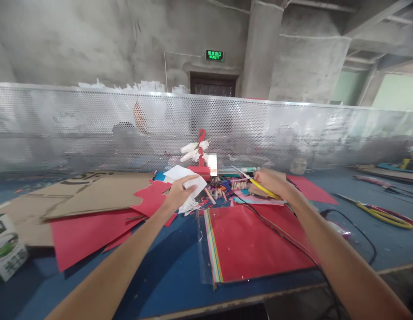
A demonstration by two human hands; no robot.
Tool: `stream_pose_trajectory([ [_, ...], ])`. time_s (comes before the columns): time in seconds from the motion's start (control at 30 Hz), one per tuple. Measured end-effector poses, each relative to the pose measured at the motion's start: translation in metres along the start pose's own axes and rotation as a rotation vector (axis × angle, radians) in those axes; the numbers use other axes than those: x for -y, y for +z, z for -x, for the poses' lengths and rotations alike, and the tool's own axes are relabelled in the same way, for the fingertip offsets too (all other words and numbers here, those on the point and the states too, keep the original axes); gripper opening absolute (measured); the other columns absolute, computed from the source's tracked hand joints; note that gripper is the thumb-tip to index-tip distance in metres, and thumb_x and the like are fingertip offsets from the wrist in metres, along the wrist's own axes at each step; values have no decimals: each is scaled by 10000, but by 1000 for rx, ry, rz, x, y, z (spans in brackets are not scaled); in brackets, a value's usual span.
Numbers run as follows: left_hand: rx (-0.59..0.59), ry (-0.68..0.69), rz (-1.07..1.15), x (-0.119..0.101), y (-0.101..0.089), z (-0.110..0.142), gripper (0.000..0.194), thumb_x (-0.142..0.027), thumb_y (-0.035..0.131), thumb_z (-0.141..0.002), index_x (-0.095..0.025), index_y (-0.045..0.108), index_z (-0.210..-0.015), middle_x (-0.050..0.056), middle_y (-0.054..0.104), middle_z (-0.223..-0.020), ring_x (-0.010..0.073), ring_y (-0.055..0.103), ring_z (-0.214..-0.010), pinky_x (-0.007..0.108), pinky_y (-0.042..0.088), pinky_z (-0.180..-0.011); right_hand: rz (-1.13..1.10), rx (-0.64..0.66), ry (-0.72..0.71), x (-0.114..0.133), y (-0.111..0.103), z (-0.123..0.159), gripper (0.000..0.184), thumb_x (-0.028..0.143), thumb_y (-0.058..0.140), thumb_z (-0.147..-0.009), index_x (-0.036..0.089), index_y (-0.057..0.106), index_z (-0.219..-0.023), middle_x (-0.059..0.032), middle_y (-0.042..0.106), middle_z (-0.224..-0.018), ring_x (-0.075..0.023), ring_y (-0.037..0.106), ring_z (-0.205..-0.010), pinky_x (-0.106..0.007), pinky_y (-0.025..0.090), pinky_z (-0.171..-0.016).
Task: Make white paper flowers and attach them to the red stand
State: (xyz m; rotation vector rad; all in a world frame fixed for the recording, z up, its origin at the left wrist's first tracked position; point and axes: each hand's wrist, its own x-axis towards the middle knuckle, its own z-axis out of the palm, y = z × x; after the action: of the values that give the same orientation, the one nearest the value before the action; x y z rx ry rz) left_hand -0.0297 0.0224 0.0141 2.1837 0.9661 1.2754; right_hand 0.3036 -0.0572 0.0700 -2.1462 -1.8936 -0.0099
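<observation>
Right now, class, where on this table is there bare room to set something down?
Bare blue table lies between the loose red sheets and the coloured paper stack, and near the right edge beyond the black cable. Around both hands, by the red stand, it is crowded.

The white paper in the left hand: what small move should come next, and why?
Probably bring the yellow-handled scissors in the right hand over to the white paper. The left hand holds it up off the table, and the blades are still apart from it.
</observation>
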Motion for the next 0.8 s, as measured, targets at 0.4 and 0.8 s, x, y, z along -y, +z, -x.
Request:
stream_pose_trajectory([
  [0.4,-74,-56,43,-3,-3,1,532,-393,609,-790,-172,622,-1274,48,687,-954,55,318,-450,199,287,-403,-726,128,-301,57,24,-3,415,500,556,-874,188,480,-1139,8,582,-714,-128,539,-552,-221,409,-469],
  [0.8,-101,-69,-48,-6,-3,1,508,-355,613,-801,-144,630,-1263,-48,457,-531,71,240,-433,202,206,-410,-197,138,-90,7,29,-3,524,696,564,-768,222,650,-975,-108,707,-898,-281,653,-842,-351,471,-709],
])
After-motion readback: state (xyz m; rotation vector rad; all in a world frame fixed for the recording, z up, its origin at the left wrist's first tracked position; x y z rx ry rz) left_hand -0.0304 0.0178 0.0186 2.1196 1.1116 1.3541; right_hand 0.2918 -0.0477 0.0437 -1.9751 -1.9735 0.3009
